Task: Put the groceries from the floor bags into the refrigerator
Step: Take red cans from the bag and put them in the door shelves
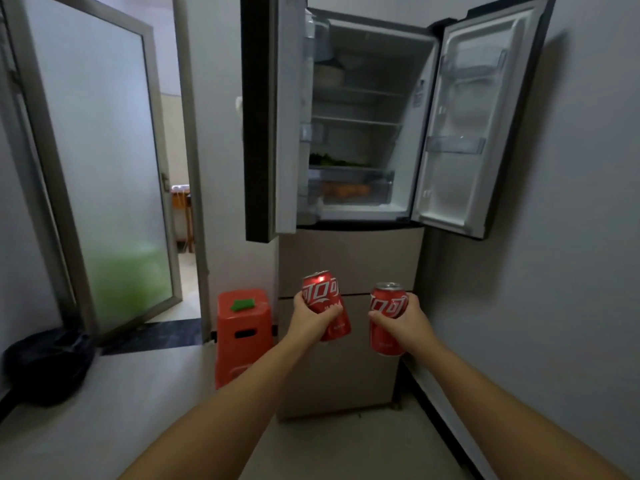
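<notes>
Currently, both arms are held out toward the open fridge.
Left hand (311, 318): wrapped round a red cylindrical soda can (325, 304); can is tilted, top leaning left, glossy metal with white lettering.
Right hand (403, 320): curled round a second red can (387, 318); held nearly upright, silver lid visible.
Cans: held side by side, apart, in front of the lower drawer fronts, below the open compartment.
Refrigerator (349, 265): beige matte lower drawers; both upper doors swung open, white moulded plastic liners and clear door bins shown.
Shelves (356, 121): flat glass panels; leafy greens (332, 161) seen on the lowest one.
Crisper drawer (349, 190): translucent plastic, orange items seen inside, blurred.
Stool (242, 336): red-orange plastic, boxy, beside the fridge; small green object (243, 304) lying on top.
Door (100, 168): frosted glass panel in a grey metal frame, standing open on the left.
Floor, far left: dark rounded bag (45, 367), contents cannot be told.
</notes>
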Demonstrator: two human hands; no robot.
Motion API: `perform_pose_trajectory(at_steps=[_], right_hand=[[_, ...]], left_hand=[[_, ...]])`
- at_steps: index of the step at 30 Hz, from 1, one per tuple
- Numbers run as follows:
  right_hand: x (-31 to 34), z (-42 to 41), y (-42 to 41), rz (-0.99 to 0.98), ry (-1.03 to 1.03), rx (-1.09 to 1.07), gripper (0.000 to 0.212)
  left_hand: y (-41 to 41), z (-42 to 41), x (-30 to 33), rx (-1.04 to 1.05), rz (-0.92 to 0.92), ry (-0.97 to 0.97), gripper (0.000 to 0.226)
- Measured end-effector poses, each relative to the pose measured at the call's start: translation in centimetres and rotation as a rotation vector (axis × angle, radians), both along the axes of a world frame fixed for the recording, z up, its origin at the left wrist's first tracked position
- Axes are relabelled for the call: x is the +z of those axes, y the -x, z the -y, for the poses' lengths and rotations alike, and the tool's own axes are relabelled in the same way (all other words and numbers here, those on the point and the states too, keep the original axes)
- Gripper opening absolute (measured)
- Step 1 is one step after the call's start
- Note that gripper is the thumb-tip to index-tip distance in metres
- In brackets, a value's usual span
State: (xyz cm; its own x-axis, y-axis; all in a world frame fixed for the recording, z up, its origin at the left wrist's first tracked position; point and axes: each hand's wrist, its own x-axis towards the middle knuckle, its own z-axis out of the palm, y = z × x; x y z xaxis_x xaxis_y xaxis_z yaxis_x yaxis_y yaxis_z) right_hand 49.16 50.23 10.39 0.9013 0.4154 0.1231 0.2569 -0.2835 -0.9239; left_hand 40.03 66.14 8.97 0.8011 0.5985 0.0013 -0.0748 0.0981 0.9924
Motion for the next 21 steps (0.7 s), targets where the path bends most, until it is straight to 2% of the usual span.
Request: perform_pose_trajectory(at_steps=[6,13,21], right_hand=[[4.5,-5.3,-12.5,0.094,-0.084,0.056,0.069],[10.4,-12.1,-26.6,0.130,-0.145,0.096,0.067],[13.9,-23.0,-38.6,0.192,-0.289,0.323,0.068]], left_hand=[[-12.5,-4.0,3.9,-0.003,0.061,-0.172,0.086],[-24.6,-9.6,9.9,0.069,0.088,-0.249,0.089],[-33.7,-15.8,14.5,0.324,0.179,-0.354,0.083]])
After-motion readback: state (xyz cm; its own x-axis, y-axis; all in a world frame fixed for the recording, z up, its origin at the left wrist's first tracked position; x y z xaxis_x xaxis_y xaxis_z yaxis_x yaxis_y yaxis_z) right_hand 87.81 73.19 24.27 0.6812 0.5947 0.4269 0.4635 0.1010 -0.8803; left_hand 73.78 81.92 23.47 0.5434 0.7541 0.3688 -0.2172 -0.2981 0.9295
